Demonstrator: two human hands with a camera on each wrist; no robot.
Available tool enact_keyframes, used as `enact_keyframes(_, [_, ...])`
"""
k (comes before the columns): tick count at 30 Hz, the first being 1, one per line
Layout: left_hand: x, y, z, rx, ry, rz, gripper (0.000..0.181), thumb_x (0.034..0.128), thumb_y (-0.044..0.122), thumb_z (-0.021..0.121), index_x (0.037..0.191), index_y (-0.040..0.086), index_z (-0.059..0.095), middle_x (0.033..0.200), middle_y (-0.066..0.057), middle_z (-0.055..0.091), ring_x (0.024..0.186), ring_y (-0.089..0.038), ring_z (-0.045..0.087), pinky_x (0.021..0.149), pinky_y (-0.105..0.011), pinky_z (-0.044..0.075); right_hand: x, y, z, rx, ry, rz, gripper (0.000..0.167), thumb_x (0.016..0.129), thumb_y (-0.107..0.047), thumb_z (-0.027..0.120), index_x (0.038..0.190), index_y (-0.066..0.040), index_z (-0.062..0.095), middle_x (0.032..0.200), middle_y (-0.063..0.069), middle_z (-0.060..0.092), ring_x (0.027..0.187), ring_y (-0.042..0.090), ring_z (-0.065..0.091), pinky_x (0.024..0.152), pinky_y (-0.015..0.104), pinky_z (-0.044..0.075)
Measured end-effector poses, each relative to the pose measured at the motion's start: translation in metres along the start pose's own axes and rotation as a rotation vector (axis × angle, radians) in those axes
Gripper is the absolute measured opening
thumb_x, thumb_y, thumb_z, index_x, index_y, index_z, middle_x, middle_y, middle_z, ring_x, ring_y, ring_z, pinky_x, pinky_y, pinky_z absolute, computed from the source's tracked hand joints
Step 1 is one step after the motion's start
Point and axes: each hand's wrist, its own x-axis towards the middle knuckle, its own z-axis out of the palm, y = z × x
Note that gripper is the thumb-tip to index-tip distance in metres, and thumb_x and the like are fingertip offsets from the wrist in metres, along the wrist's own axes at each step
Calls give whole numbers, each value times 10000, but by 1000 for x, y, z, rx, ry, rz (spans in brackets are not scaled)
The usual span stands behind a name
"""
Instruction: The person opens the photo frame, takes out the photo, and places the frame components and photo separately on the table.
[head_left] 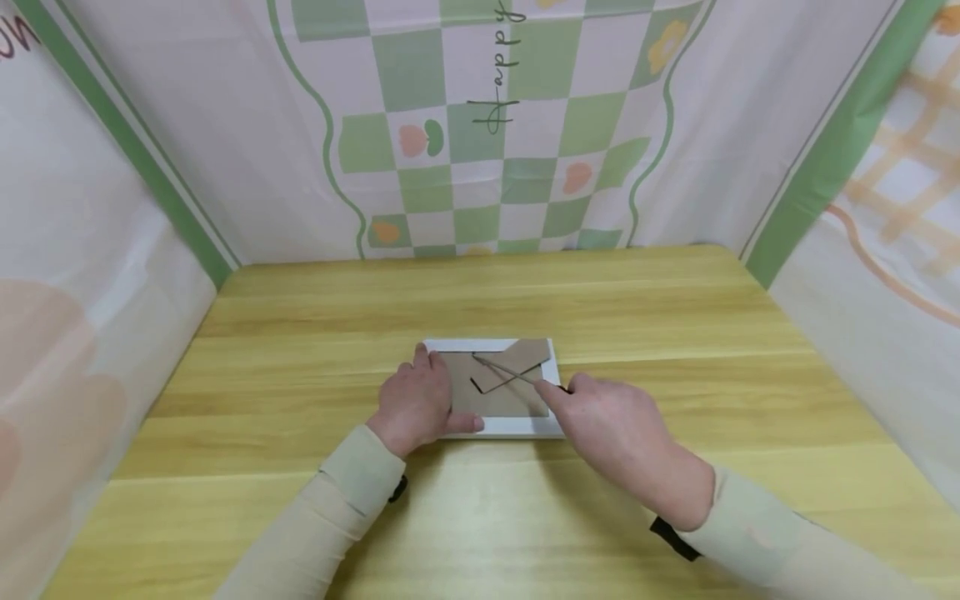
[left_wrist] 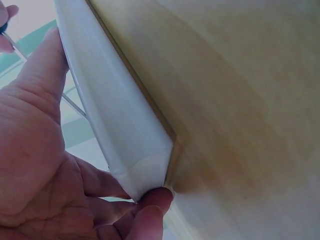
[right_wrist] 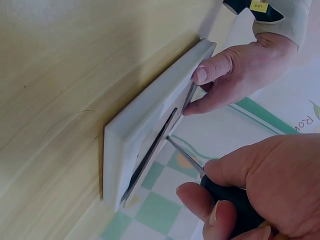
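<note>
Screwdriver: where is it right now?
In the right wrist view, the screwdriver is at lower right, gripped by the right hand, its metal shaft reaching up and left toward the white frame that the left hand holds.

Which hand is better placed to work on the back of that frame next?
Probably the right hand: it holds the screwdriver, angled over the brown backing. The left hand seems occupied, gripping the white frame at its side.
</note>
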Motion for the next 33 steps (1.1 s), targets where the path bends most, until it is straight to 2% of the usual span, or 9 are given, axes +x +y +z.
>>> enact_keyframes(9, [0,0,0,14,19,5,1247,761,802,734,1534,-115,393,1631,-339,311,1175,-423,632,753,-480,609,1,-2,3,-14,35,7,374,759,117,650,1016,-154,669,589,-4,375,428,90,282,320,282,268])
enact_keyframes(11, [0,0,0,19,22,4,1246,760,802,735,1531,-116,397,1628,-339,318,1164,-422,637,745,-476,608,4,-1,1,-16,4,11,408,755,132,644,1032,-165,680,582,-12,350,431,81,259,323,278,265])
enact_keyframes(13, [0,0,0,26,24,5,1245,760,804,732,1529,-119,401,1623,-340,327,1152,-421,643,738,-473,608,9,3,-4,-12,-70,21,437,782,136,630,1069,-185,703,571,-14,340,430,80,259,323,280,279])
enact_keyframes(15, [0,1,0,33,26,7,1243,762,805,729,1526,-120,405,1619,-341,334,1141,-420,647,734,-473,609,17,8,-11,25,-196,46,421,855,90,644,1134,-216,718,575,-20,367,448,84,304,337,289,316])
enact_keyframes(20, [0,0,0,44,27,10,1238,767,808,721,1524,-121,410,1615,-341,341,1136,-419,648,741,-479,609,45,29,-27,175,-481,136,274,1018,-143,617,1217,-285,742,624,-53,536,563,106,515,424,354,420])
enact_keyframes(24, [0,0,0,39,23,5,1239,768,807,721,1529,-118,404,1621,-337,334,1150,-423,642,759,-486,609,67,47,-33,258,-610,117,271,1050,-195,581,1231,-294,758,905,-51,750,777,127,670,584,403,533])
enact_keyframes(28, [0,0,0,39,16,3,1234,773,804,717,1533,-115,400,1624,-335,330,1159,-419,639,770,-485,610,86,62,-35,349,-694,67,276,1067,-188,565,1256,-240,760,1260,-7,747,1115,230,715,899,492,577])
enact_keyframes(29, [-1,0,0,41,14,3,1234,775,806,714,1535,-113,399,1625,-333,329,1158,-417,638,767,-483,609,91,66,-34,364,-715,60,279,1069,-193,564,1267,-235,755,1285,-9,737,1177,247,695,961,513,555])
enact_keyframes(33, [0,0,0,49,18,8,1232,774,812,707,1532,-111,406,1622,-330,338,1160,-414,638,764,-481,610,110,83,-32,441,-816,57,295,1077,-221,563,1322,-206,727,1138,-27,764,1066,202,714,1008,536,516])
